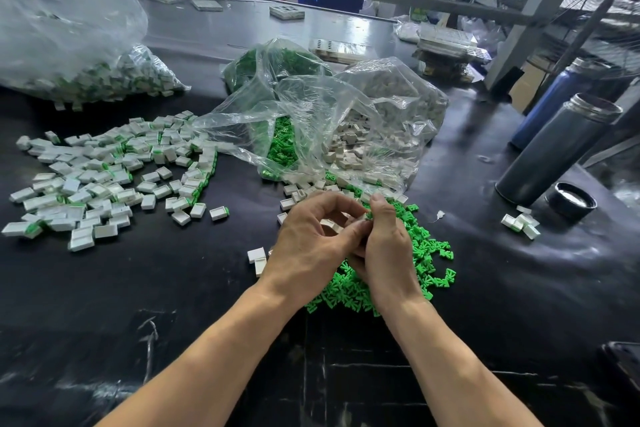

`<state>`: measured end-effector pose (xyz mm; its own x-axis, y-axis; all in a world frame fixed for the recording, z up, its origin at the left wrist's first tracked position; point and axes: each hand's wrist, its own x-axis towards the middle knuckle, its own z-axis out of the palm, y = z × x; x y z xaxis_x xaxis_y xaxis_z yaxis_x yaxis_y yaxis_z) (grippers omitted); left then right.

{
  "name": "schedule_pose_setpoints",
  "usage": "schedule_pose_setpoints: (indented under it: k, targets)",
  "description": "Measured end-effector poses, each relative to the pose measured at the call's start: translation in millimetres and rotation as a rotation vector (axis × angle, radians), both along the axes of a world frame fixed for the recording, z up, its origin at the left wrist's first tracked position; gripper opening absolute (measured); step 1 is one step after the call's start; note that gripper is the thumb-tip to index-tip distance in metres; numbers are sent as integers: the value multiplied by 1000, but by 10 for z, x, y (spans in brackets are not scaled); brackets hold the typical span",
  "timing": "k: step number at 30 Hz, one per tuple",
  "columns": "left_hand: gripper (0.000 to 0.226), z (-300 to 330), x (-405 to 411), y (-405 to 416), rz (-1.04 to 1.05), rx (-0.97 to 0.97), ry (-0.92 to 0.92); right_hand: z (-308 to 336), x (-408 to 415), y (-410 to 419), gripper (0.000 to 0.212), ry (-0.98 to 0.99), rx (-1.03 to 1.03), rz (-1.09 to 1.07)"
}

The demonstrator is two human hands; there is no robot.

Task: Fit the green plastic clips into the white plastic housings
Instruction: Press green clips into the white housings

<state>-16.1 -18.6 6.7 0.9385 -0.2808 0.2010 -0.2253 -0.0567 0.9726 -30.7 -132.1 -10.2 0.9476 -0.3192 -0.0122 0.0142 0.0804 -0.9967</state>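
Note:
My left hand [308, 246] and my right hand [384, 246] meet above a heap of loose green clips [426, 253] on the black table. The left fingers curl round a white housing [332, 226]. The right thumb and fingers pinch a green clip [369, 216] against that housing. Loose white housings [294, 194] lie just beyond my hands, two more at the left wrist [257, 257]. A wide spread of housings with green clips in them [104, 177] covers the table to the left.
Clear plastic bags hold green clips [277, 66], white housings [381, 107] and assembled pieces [86, 55]. Two metal flasks [554, 152] and a black lid [571, 201] stand at the right, with a few housings [521, 224] beside them.

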Motion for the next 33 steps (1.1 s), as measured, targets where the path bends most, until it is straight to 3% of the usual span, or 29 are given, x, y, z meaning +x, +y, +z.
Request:
schedule_pose_setpoints:
  k: [12, 20, 33]
  targets:
    - [4, -30, -1, -23, 16, -37, -8, -13, 40, -3, 64, -24, -249, -103]
    - [7, -72, 19, -5, 12, -75, 6, 5, 38, 6, 58, -69, -347, -152]
    - [5, -28, 31, 16, 35, -88, 21, 43, 1, -23, 65, -71, -280, -70]
